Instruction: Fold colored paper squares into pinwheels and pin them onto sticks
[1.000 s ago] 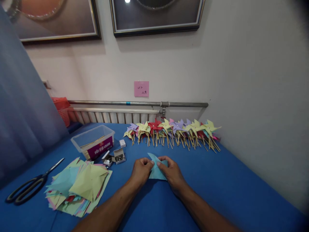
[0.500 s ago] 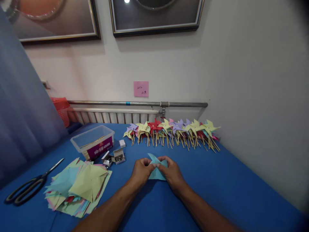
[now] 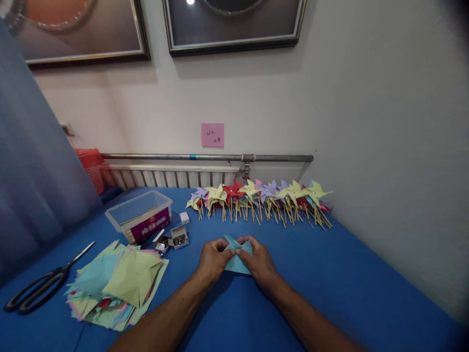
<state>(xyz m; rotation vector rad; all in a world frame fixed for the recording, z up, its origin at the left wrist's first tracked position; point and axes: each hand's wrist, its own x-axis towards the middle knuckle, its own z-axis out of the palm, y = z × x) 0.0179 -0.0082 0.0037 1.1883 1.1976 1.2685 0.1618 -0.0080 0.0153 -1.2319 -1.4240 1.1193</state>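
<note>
Both hands pinch one light-blue paper pinwheel [image 3: 237,266], its corners folded in toward the middle. My left hand [image 3: 215,256] grips its left side, thumb at the centre. From the other side my right hand [image 3: 260,259] presses its thumb to the centre too, so the two thumb tips nearly meet. One blue point sticks up between the hands. The fingers behind the paper are partly hidden. To the left lies a pile of cut paper sheets [image 3: 135,276], with yellow and blue on top.
Black-handled scissors [image 3: 54,278] lie at far left. A clear plastic box [image 3: 139,215] holds thin sticks. Beside it are small open boxes of metal pins [image 3: 179,238] and a small white box [image 3: 184,218]. Finished pinwheels on sticks [image 3: 269,193] line the back of the blue table [image 3: 330,293].
The blue paper's upper point has tipped slightly lower, and the thumbs have come closer together at the centre. The view has shifted slightly; both hands keep their hold.
</note>
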